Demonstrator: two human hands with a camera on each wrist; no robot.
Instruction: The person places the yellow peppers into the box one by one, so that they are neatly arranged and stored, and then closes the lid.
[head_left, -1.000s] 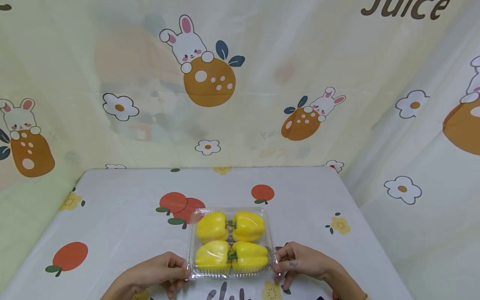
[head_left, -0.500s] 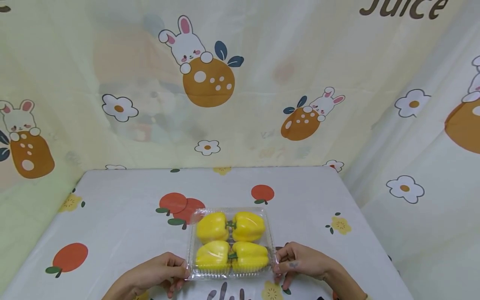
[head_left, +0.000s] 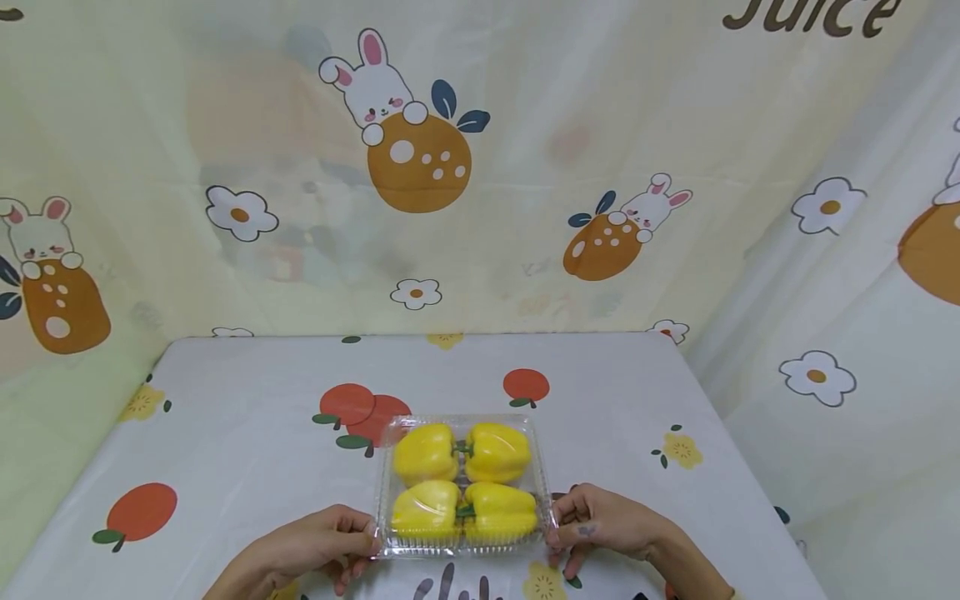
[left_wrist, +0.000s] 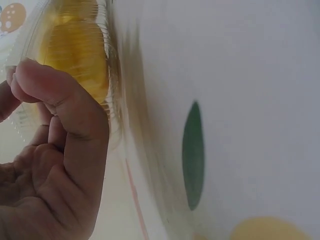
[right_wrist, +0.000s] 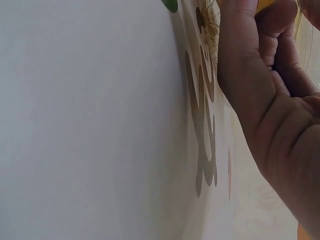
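A clear plastic clamshell container (head_left: 462,547) lies on the table with its lid down. Several yellow bell peppers (head_left: 424,455) with green stems sit inside it in two rows, stems facing inward. At the near left corner, my left hand (head_left: 318,546) pinches the container's edge between thumb and curled fingers. My right hand (head_left: 611,525) pinches the near right corner in the same way. In the left wrist view, the container's ribbed side (left_wrist: 109,60) shows beyond the left hand (left_wrist: 60,150). The right wrist view shows the right hand (right_wrist: 280,100), with its fingertips partly cut off.
A white cloth (head_left: 247,442) printed with fruit and flowers covers the table. Behind it hangs a patterned curtain (head_left: 495,250), with more curtain on the left and right sides. A small dark object (head_left: 640,597) shows at the bottom edge near the right forearm.
Both hands and the container stay where they were. The right-hand curtain shifts slightly to the right, and a dark leaf print by the table's right edge comes into view.
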